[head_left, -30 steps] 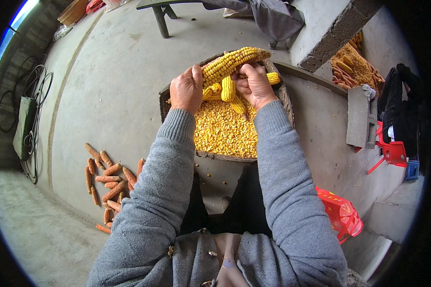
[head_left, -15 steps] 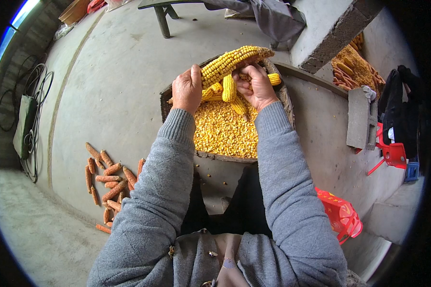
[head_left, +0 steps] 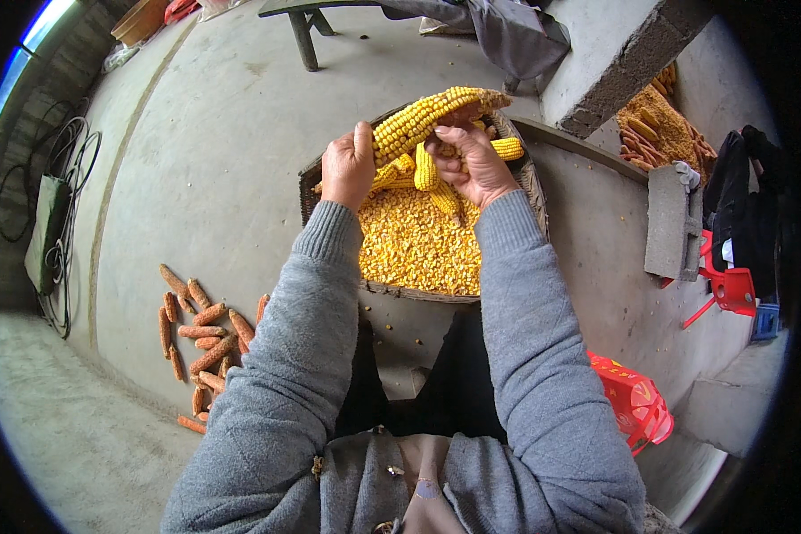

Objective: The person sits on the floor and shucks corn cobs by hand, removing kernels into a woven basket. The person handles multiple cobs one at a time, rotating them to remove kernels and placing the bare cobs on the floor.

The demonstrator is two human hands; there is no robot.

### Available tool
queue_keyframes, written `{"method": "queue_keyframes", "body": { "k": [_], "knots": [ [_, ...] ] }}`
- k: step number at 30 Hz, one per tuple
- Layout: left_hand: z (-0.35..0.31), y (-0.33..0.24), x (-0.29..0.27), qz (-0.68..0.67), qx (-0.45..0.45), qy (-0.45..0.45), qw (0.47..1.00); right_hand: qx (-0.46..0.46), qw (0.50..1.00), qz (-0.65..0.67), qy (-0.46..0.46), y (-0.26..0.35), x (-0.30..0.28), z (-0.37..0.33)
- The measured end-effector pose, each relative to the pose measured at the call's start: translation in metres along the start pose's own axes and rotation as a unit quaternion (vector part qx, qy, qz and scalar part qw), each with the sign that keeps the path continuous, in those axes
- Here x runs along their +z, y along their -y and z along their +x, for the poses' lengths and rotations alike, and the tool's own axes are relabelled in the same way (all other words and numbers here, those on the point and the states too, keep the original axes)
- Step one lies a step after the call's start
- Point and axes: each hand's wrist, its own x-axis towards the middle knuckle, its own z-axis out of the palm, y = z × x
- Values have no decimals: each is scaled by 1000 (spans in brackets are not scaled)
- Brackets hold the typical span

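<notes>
My left hand (head_left: pixel 348 169) is closed around the left end of a large yellow ear of corn (head_left: pixel 425 117), which slants up to the right. A bare reddish patch shows on the ear's lower right side. Just below that patch, my right hand (head_left: pixel 481 169) has its fingers curled, with some yellow kernels showing among them. Beneath both hands stands a woven basket (head_left: pixel 536 191), with loose corn kernels (head_left: pixel 423 245) filling its near part. Smaller ears of corn (head_left: pixel 426 169) lie on the kernels, partly hidden by my hands and the held ear.
Stripped cobs (head_left: pixel 212 354) lie heaped on the floor at left. A red bag (head_left: pixel 630 400) is by my right forearm. Farther right are a concrete block (head_left: pixel 672 222), a red chair (head_left: pixel 730 285) and a corn pile (head_left: pixel 654 125). A bench (head_left: pixel 304 40) stands at the back.
My right hand has shifted slightly and its thumb has moved up and left against the ear's bare side. The left hand and the ear have barely moved.
</notes>
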Motion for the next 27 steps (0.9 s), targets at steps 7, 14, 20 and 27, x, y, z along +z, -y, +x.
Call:
{"method": "queue_keyframes", "body": {
  "k": [7, 14, 20, 27],
  "knots": [
    [-11, -22, 1, 132, 75, -49, 987, 40, 999, 34, -2, -5, -3, 8],
    [-9, -22, -2, 101, 18, -18, 995, 34, 997, 71, -4, -2, 5, 3],
    [-7, -16, 2, 102, 39, -25, 994, 15, 1000, 3, 5, -10, -7, 8],
    [-12, -24, 2, 96, 16, -22, 995, 29, 999, -1, -13, -4, 6, 1]
  ]
}}
